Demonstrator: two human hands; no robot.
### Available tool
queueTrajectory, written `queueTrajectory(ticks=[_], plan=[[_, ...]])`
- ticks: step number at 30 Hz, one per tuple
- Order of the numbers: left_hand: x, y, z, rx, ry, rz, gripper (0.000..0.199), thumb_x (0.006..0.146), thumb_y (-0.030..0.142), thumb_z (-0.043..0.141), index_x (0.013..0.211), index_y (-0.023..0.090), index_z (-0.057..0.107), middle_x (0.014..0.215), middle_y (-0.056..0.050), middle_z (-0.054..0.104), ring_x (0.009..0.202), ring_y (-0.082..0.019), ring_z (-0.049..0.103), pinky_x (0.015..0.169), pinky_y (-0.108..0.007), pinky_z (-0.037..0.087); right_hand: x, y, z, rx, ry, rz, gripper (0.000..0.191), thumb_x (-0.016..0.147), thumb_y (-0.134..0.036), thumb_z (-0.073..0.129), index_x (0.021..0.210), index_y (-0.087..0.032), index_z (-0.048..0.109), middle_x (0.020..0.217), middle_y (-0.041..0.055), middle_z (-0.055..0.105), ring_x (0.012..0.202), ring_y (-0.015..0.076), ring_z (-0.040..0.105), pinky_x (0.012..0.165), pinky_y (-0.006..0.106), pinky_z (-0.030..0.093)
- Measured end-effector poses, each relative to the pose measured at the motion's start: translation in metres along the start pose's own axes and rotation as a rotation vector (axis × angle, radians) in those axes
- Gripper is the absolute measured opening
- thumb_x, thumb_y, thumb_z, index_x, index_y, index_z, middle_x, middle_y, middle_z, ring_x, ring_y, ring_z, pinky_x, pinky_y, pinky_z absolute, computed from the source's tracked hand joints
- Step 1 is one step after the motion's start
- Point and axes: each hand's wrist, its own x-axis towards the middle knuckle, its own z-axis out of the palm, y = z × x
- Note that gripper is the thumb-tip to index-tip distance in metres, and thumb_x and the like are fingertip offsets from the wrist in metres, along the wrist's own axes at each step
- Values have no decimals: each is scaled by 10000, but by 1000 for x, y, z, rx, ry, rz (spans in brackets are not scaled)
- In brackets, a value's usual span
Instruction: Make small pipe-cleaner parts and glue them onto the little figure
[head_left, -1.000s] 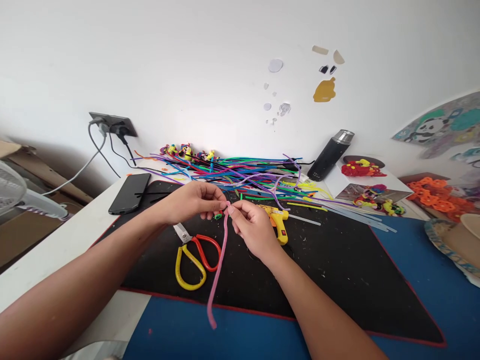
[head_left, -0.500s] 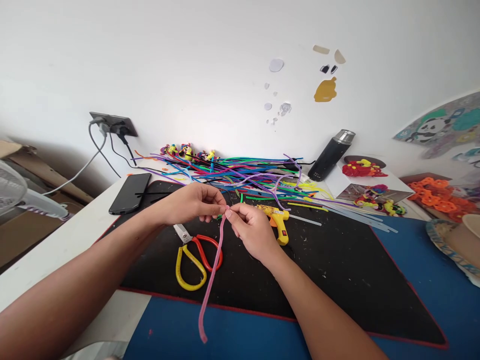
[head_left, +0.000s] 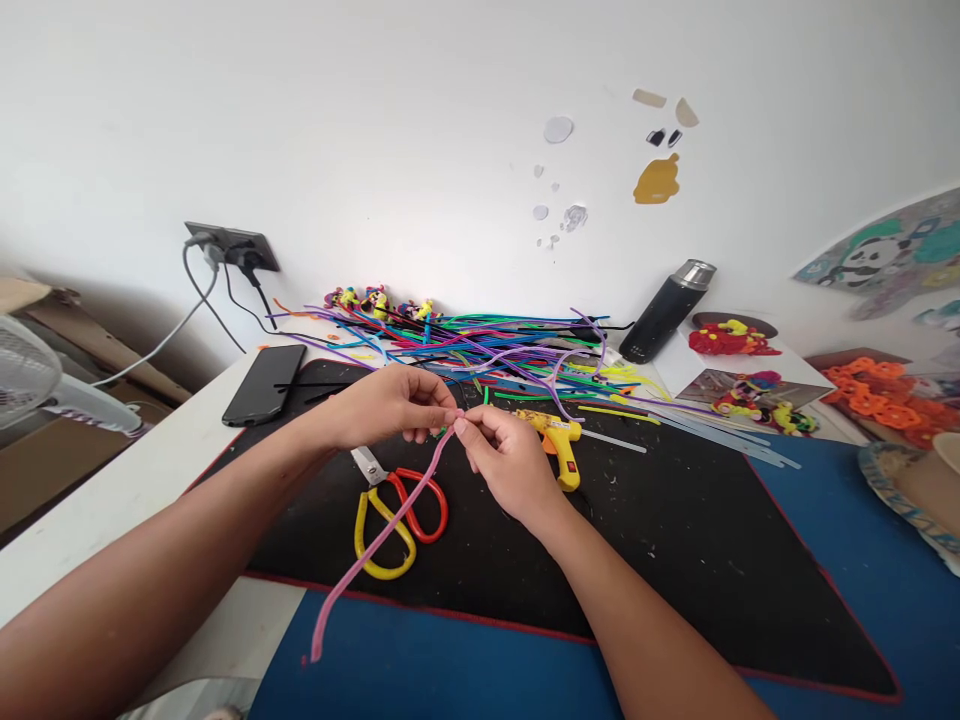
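Note:
A pink pipe cleaner (head_left: pixel 375 543) is pinched at its upper end between both hands, over the black mat (head_left: pixel 675 570). My left hand (head_left: pixel 397 408) is closed, its thumb and index finger on that end. My right hand (head_left: pixel 506 455) grips the same spot from the other side, fingertips touching the left ones. The long tail slants down to the lower left, passing in front of scissors (head_left: pixel 386 520) with one yellow and one red handle. Just beyond my right hand lies a yellow glue gun (head_left: pixel 561 448) with a clear glue stick. What the fingertips shape is mostly hidden.
Many coloured pipe cleaners (head_left: pixel 480 345) are heaped along the wall, with small figures (head_left: pixel 379 300) behind. A phone (head_left: pixel 264 385) lies at left, near a fan (head_left: pixel 45 370). At right stand a black flask (head_left: pixel 667 310), a white box (head_left: pixel 757 375) and orange pieces (head_left: pixel 874 395).
The free tail of the pink pipe cleaner has swung to the left. Both hands keep their pinch in nearly the same place. The view has shifted slightly.

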Motion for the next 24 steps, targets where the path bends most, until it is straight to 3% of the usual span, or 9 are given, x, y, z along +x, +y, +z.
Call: queueTrajectory(ticks=[9,15,24], plan=[[0,0,2,4,16,22,407,779,569,842,836,178,746,670,5,673,612,-143,610,556,-235,485,-1,-3,-3,1,9,-18,343,1022,-481,578,817,-213,641,579,-43,498,537,135,444,536,277,330],[-1,0,-2,-72,14,28,403,809,554,827,952,180,786,732,-15,716,606,-135,606,536,-229,460,0,-7,-3,19,82,-30,342,994,-469,591,768,-216,626,571,-42,479,516,132,418,518,284,317],[0,3,-2,-70,22,45,402,818,571,803,851,175,747,669,-7,684,589,-132,598,519,-221,441,0,-7,-2,19,88,-30,332,983,-468,599,776,-213,648,574,-40,482,526,137,417,527,292,317]])
